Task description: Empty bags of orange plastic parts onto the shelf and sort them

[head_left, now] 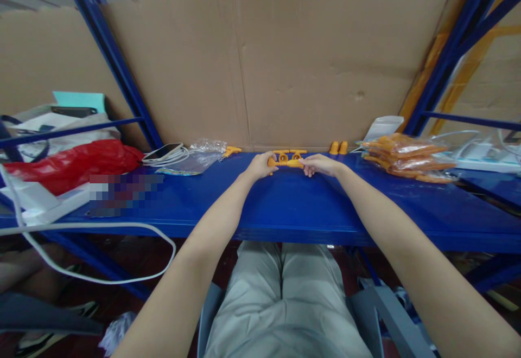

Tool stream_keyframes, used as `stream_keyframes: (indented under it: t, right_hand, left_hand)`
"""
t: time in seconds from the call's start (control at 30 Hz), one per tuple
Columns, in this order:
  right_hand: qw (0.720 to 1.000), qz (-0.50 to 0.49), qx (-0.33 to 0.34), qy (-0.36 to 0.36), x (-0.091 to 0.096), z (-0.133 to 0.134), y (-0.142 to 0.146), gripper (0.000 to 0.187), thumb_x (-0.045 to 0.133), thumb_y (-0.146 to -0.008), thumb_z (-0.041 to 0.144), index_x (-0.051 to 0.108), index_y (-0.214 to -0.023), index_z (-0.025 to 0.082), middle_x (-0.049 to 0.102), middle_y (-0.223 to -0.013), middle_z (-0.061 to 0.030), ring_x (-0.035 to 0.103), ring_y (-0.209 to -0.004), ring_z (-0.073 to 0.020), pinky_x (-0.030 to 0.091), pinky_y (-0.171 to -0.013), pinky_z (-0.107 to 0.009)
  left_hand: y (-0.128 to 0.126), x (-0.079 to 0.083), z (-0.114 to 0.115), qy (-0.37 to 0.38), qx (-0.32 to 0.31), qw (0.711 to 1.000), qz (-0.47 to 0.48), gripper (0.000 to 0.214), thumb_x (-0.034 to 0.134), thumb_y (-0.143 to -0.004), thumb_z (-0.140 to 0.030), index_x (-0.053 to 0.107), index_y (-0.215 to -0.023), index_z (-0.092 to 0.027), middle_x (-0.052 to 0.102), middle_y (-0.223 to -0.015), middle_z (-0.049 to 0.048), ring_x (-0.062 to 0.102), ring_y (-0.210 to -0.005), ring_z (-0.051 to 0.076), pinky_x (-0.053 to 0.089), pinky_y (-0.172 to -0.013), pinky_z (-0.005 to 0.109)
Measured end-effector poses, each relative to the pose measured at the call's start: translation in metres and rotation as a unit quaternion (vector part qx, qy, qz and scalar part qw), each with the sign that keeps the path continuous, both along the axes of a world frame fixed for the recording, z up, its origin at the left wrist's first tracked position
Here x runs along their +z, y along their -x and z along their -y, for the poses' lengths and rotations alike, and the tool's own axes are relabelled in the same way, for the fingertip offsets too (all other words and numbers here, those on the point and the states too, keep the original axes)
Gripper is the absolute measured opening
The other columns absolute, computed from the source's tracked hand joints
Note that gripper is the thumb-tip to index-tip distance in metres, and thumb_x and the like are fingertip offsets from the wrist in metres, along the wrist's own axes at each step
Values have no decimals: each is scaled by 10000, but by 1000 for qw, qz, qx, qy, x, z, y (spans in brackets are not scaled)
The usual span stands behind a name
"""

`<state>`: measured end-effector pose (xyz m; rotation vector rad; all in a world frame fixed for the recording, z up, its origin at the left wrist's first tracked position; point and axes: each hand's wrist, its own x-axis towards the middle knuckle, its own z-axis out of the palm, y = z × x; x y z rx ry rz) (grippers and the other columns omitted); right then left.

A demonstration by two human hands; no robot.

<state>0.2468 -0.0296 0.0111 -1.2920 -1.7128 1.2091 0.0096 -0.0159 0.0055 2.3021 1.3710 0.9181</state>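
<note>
Both hands are on an orange plastic part (288,164), long and thin, held level just above the blue shelf top (301,206). My left hand (260,166) is closed around its left end. The fingers of my right hand (319,165) pinch its right end. Right behind it lie more orange plastic pieces (290,153), some round and some rod-like; the hands partly cover them. Two orange cup-shaped pieces (338,147) stand to the right of my right hand. What exact kind of part I hold is too small to tell.
Clear bags of orange parts (407,157) are piled at the right. On the left lie a clear plastic bag (203,154), an orange piece (232,151), a phone (169,151) with a white cable and a red bag (89,165). Cardboard (305,65) walls off the back.
</note>
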Motion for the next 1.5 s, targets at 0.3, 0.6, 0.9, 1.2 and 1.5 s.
stream_keyframes:
  t: [0.3, 0.6, 0.9, 1.2, 1.5]
  right_hand:
    - [999, 20, -32, 23, 4, 3, 8, 574, 374, -955, 601, 585, -685, 141, 595, -467, -61, 515, -368, -98, 355, -378, -205]
    - [1000, 2, -24, -15, 0, 2, 2, 112, 688, -861, 235, 614, -868, 151, 714, -713, -38, 593, -518, -77, 373, -460, -178]
    - [999, 8, -29, 26, 5, 5, 9, 486, 485, -957, 489, 603, -650, 132, 607, -503, -49, 542, -441, -89, 363, -444, -198]
    - [997, -23, -9, 76, 8, 3, 6, 537, 324, -945, 638, 563, -871, 163, 691, -637, -74, 613, -510, -130, 382, -431, -201]
    - [998, -38, 15, 42, 2, 2, -1, 199, 611, -922, 313, 632, -824, 141, 716, -708, -63, 645, -599, -106, 412, -489, -172]
  left_hand:
    - [-3, 3, 4, -21, 12, 1000, 2, 273, 741, -725, -122, 567, -930, -169, 537, -567, -80, 511, -464, 64, 390, -486, 167]
    - [-1, 3, 4, -11, 12, 1000, -3, 271, 740, -720, -119, 564, -920, -171, 549, -553, -79, 528, -449, 70, 411, -492, 171]
    - [1, 2, -1, -29, 4, 1000, -7, 285, 750, -699, -145, 580, -926, -172, 616, -642, -40, 560, -523, 88, 448, -559, 195]
    - [0, 2, 3, -5, 10, 1000, 0, 269, 741, -725, -132, 572, -929, -180, 567, -572, -72, 560, -481, 83, 454, -548, 191]
    - [2, 1, 0, -25, 15, 999, -16, 274, 750, -714, -151, 586, -932, -176, 587, -594, -60, 551, -480, 82, 445, -528, 188]
